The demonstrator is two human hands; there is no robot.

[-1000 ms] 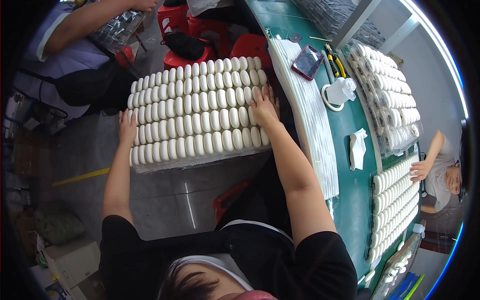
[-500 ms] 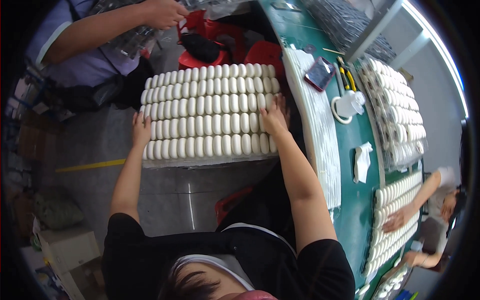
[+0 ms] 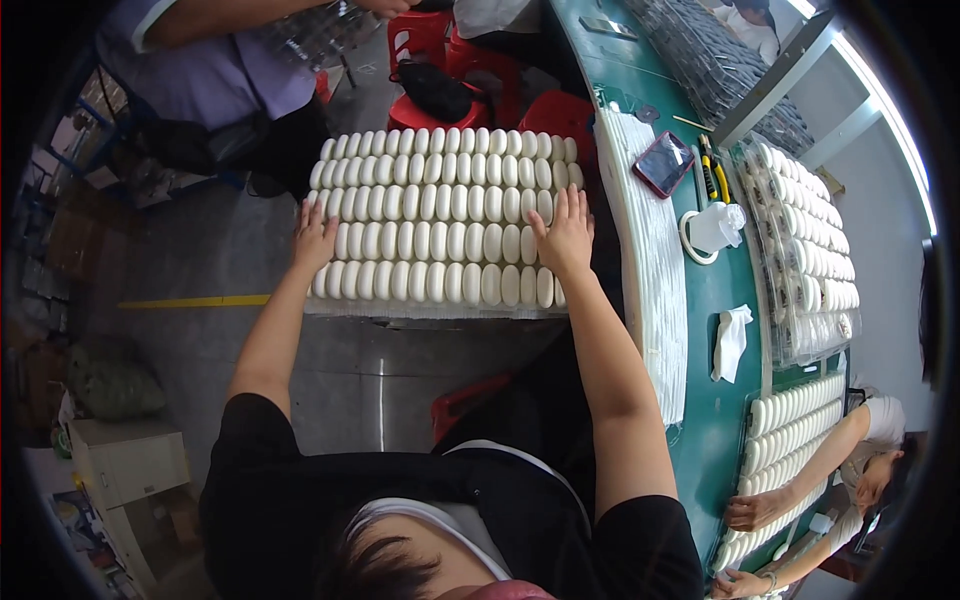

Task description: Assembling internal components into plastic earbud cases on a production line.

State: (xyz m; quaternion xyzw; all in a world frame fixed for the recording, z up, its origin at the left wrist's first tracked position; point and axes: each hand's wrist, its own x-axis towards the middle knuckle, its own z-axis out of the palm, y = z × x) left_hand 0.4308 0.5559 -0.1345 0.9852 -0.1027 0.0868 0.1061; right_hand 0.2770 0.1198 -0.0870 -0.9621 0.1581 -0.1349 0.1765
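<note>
A flat tray [image 3: 430, 312] packed with several rows of white oval pieces [image 3: 440, 215] is held out in front of me above the grey floor. My left hand [image 3: 313, 238] grips its left edge, fingers spread over the outer pieces. My right hand [image 3: 566, 235] presses flat on the pieces at the tray's right side, next to the green bench [image 3: 715, 420].
On the green bench lie a long white strip [image 3: 655, 270], a dark phone [image 3: 663, 163], a tape roll with a white cloth [image 3: 712, 230] and more trays of white pieces [image 3: 805, 250]. A person in a blue top [image 3: 215, 65] stands behind the tray. Another person's hands [image 3: 760, 510] work at the bench's lower right. Red stools [image 3: 440, 45] stand behind.
The tray has shifted to the right and a little away from me, both hands staying on its edges. The person in blue has drawn nearer to the tray's far left.
</note>
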